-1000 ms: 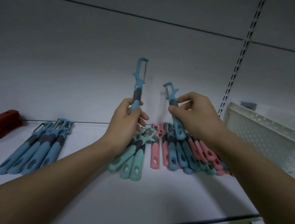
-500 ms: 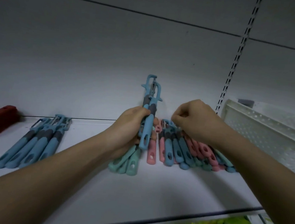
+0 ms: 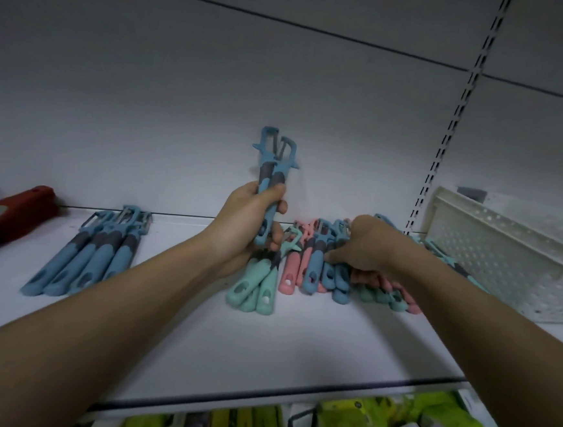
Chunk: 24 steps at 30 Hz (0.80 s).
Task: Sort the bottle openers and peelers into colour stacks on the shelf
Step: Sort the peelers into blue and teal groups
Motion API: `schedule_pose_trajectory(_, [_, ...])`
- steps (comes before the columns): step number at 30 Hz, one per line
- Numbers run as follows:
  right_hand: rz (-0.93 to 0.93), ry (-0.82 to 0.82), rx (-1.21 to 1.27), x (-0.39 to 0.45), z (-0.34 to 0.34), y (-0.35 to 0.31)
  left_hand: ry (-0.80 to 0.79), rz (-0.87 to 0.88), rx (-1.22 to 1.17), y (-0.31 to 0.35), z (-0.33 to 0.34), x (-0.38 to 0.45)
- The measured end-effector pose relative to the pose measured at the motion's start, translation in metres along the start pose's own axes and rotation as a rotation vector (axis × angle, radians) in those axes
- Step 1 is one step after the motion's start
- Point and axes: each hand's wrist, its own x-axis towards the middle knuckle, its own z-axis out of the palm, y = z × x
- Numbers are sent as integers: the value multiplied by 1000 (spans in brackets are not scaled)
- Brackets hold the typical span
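Left hand (image 3: 243, 225) grips two blue peelers (image 3: 274, 175) by the handles, fingers and thumb wrapped round them, heads up and upright above the shelf (image 3: 297, 336). The two blades face each other at the top, handles pressed together.

Right hand (image 3: 363, 245) is down on the mixed pile (image 3: 316, 266) of blue, pink and mint peelers, fingers curled in among the handles. Can't tell whether it actually has hold of one; the fingertips are hidden by the back of the hand.

Sorted blue stack (image 3: 92, 252) lies on the shelf well to the left, four or so peelers side by side, heads toward the back wall. Mint stack (image 3: 255, 287) sits just below the left hand, beside the mixed pile. More mint and pink handles stick out from under the right wrist.

Red tool (image 3: 10, 212) at the far left edge of the shelf, partly cut off. White perforated basket (image 3: 505, 258) at the right end, near the mixed pile. Yellow-green packets (image 3: 357, 425) on the shelf level below, blurred.
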Motion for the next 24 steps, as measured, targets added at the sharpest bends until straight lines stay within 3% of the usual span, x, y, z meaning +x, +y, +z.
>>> schedule_pose_trajectory(3, [16,7,75,0,3,-2,-13,-35,-29,0,1,-2])
schedule_pose_trajectory(7, [38,-7,369,-7,-4,0,-30,-34,-27,-1,1,-4])
schedule_pose_trajectory(13, [-221,122,860,-25,-12,-25,-43,-53,61,3,-1,-5])
schedule_pose_trajectory(18, [-370,-4,783,-30,-3,-56,-214,-97,-38,1,-2,-7])
schedule_pose_trajectory(22, [-468,133,479,-27,-14,-50,-200,-140,-66,3,-7,-1])
schedule_pose_trajectory(24, [-406,217,436,-19,-16,-42,-149,-141,-104,3,-8,1])
